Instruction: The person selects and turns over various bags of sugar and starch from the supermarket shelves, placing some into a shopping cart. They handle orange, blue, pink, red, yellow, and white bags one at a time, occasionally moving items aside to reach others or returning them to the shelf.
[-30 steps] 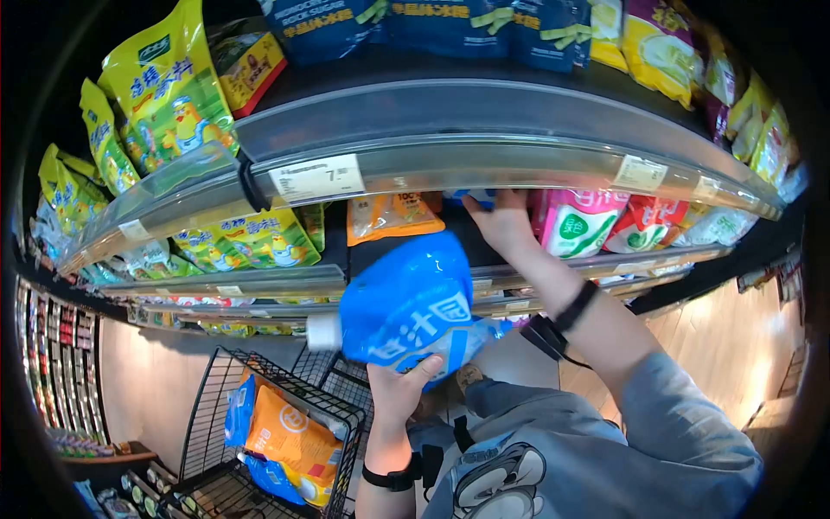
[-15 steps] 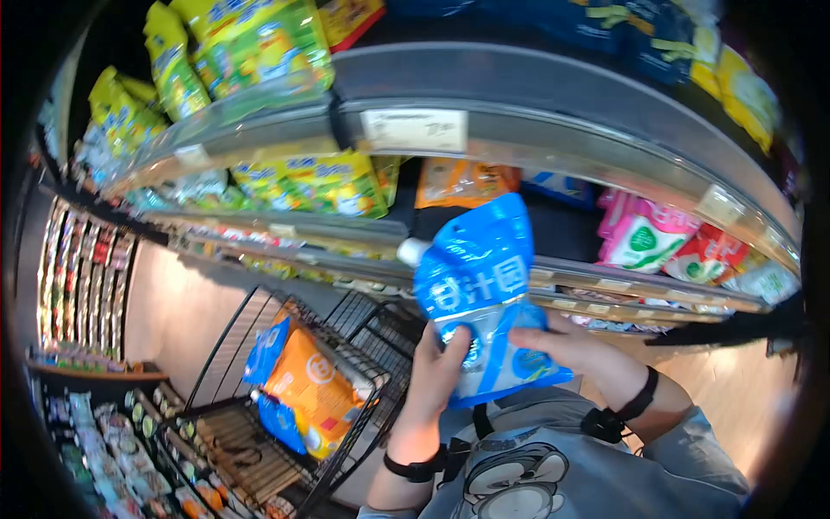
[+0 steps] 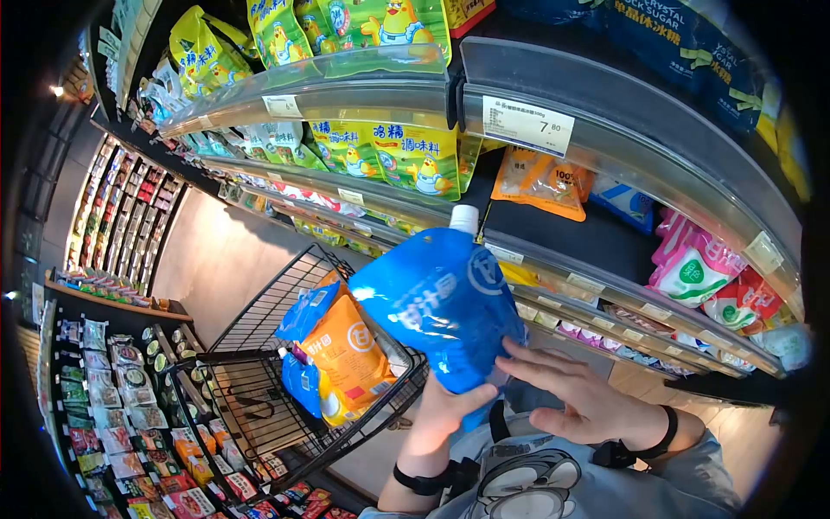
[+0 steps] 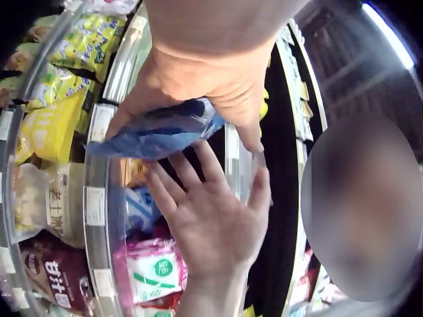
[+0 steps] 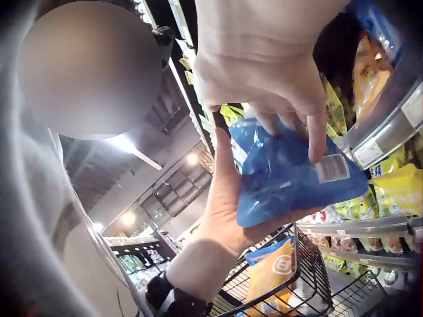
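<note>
Blue soft-plastic spout pouch [image 3: 437, 307] tilts cap-end up toward the shelf, bottom pinched in the left hand [image 3: 445, 411]. Right hand [image 3: 575, 394] lies flat-fingered against its lower side (holding nothing), black wire cart [image 3: 259, 406] sitting down-left.

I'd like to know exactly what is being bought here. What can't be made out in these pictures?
- Blue pouch, head view: label skewed, half covered by both hands.
- Price tag: print too small beyond the price.
- Cart: lower bags hidden behind the orange bag.

Store aisle; curved shelves [image 3: 553, 164] packed with bagged goods; pale floor [image 3: 216, 259] below shelves; ceiling lights [image 5: 125, 142] overhead.
</note>
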Demonstrator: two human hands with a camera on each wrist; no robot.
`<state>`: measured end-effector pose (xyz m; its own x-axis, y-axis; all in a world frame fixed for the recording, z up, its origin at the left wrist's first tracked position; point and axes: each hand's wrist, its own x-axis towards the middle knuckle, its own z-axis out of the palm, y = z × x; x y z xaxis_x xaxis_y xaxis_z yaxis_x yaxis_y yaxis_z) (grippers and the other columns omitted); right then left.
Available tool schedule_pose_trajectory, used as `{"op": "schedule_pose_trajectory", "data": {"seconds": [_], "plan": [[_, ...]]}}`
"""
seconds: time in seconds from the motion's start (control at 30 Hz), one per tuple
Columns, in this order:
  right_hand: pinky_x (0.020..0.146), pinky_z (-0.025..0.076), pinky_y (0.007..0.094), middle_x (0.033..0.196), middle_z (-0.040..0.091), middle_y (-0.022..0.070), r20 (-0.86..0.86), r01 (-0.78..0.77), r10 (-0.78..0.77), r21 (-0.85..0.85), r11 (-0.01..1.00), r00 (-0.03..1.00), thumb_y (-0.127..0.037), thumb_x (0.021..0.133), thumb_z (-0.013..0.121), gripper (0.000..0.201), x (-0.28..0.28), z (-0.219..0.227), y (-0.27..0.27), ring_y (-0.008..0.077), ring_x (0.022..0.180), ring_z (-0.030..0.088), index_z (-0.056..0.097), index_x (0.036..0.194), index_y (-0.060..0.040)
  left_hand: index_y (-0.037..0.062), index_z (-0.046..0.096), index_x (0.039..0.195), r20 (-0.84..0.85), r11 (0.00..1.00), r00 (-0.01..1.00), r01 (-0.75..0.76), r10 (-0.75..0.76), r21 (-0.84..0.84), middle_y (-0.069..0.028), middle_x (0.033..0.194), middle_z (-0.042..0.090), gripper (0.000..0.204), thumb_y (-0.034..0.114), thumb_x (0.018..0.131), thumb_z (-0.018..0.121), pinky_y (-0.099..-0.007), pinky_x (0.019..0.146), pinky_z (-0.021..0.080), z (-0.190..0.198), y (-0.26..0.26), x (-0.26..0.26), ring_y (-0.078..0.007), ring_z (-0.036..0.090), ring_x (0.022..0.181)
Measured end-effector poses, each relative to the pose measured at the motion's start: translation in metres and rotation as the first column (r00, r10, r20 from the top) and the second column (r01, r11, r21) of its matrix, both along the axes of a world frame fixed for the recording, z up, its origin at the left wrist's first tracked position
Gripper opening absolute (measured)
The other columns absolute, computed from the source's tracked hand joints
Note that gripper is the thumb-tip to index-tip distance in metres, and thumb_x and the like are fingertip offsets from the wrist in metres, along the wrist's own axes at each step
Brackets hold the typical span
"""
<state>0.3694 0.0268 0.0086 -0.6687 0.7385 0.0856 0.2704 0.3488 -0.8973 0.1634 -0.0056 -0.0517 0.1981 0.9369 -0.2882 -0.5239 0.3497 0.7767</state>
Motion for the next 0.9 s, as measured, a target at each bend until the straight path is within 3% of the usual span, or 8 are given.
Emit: {"op": "schedule_pose_trajectory", "data": {"seconds": [0.07,0.13,0.2,0.27,0.4,0.57,0.67,0.9], "plan": [[0.091,0.042,0.0383,0.130,0.045,0.0218,-0.064,-0.052,0.052,-0.004,0.999,0.997,-0.028,0.085,0.061,0.055,-0.001,0.000,0.000,0.0332,0.110,0.052,0.043,0.130,-0.0012,-0.0007,0.036,0.133,0.064,0.993,0.998,-0.004,0.011,-0.119,-0.0141,0.126,0.051,0.074,0.001,0.067,0.069,-0.0395,0.098,0.040,0.017,-0.001,-0.011,-0.0259,0.051,0.115],[0.081,0.045,0.0331,0.113,0.054,0.0165,-0.069,0.295,-0.295,-0.010,0.955,0.953,-0.017,0.081,0.066,0.048,-0.002,-0.004,-0.003,0.0263,0.096,0.055,0.048,0.122,-0.0007,-0.0014,0.035,0.133,0.149,0.994,0.989,0.013,0.004,-0.112,-0.0150,0.126,0.050,0.077,0.003,0.065,0.069,-0.0404,0.098,0.040,0.020,-0.005,-0.016,-0.0273,0.050,0.115],[0.072,0.045,0.0285,0.100,0.055,0.0118,-0.120,0.404,-0.389,0.157,0.901,0.913,-0.013,0.079,0.067,0.048,-0.009,-0.004,-0.001,0.0199,0.085,0.054,0.047,0.120,-0.0001,-0.0020,0.034,0.134,0.236,0.994,0.972,0.031,-0.005,-0.105,-0.0160,0.127,0.049,0.079,0.004,0.064,0.069,-0.0412,0.098,0.040,0.021,-0.008,-0.016,-0.0287,0.050,0.116],[0.069,0.046,0.0273,0.099,0.054,0.0111,-0.085,0.440,-0.456,-0.162,0.883,0.886,-0.015,0.081,0.067,0.051,-0.010,0.000,-0.004,0.0176,0.084,0.055,0.044,0.123,0.0010,-0.0030,0.031,0.135,0.319,0.989,0.944,0.114,-0.079,-0.092,-0.0174,0.129,0.047,0.085,0.007,0.061,0.071,-0.0433,0.099,0.038,0.023,-0.011,-0.014,-0.0307,0.048,0.118],[0.069,0.047,0.0246,0.108,0.054,0.0083,-0.254,0.226,-0.386,-0.490,0.842,0.887,-0.023,0.087,0.062,0.053,-0.012,-0.020,-0.006,0.0122,0.085,0.055,0.037,0.128,0.0010,-0.0032,0.028,0.137,0.312,0.978,0.934,0.202,-0.175,-0.058,-0.0180,0.131,0.045,0.088,0.009,0.061,0.072,-0.0447,0.101,0.036,0.021,-0.014,-0.016,-0.0321,0.046,0.120],[0.089,0.041,0.0265,0.117,0.052,0.0076,-0.406,0.222,-0.463,-0.515,0.828,0.788,-0.022,0.092,0.054,0.047,-0.006,-0.007,0.005,0.0107,0.107,0.048,0.037,0.130,0.0001,-0.0026,0.028,0.137,0.285,0.969,0.936,0.237,-0.209,-0.069,-0.0183,0.131,0.045,0.087,0.007,0.060,0.070,-0.0438,0.103,0.034,0.033,-0.018,-0.013,-0.0321,0.046,0.120],[0.086,0.042,0.0258,0.116,0.052,0.0072,-0.471,0.211,-0.492,-0.530,0.821,0.732,-0.022,0.093,0.053,0.044,-0.009,0.003,0.018,0.0107,0.103,0.050,0.040,0.128,0.0009,-0.0027,0.030,0.136,0.358,0.950,0.905,0.287,-0.228,-0.120,-0.0186,0.130,0.046,0.086,0.006,0.060,0.069,-0.0430,0.103,0.034,0.034,-0.017,-0.009,-0.0316,0.047,0.119],[0.084,0.046,0.0251,0.106,0.060,0.0044,-0.324,0.249,-0.697,-0.771,0.587,0.640,-0.033,0.091,0.056,0.043,0.000,-0.014,0.034,0.0101,0.096,0.057,0.051,0.119,-0.0010,-0.0055,0.035,0.132,0.343,0.949,0.917,0.273,-0.206,-0.159,-0.0189,0.125,0.051,0.073,0.005,0.066,0.063,-0.0385,0.101,0.037,0.047,-0.012,0.004,-0.0289,0.050,0.116]]}}
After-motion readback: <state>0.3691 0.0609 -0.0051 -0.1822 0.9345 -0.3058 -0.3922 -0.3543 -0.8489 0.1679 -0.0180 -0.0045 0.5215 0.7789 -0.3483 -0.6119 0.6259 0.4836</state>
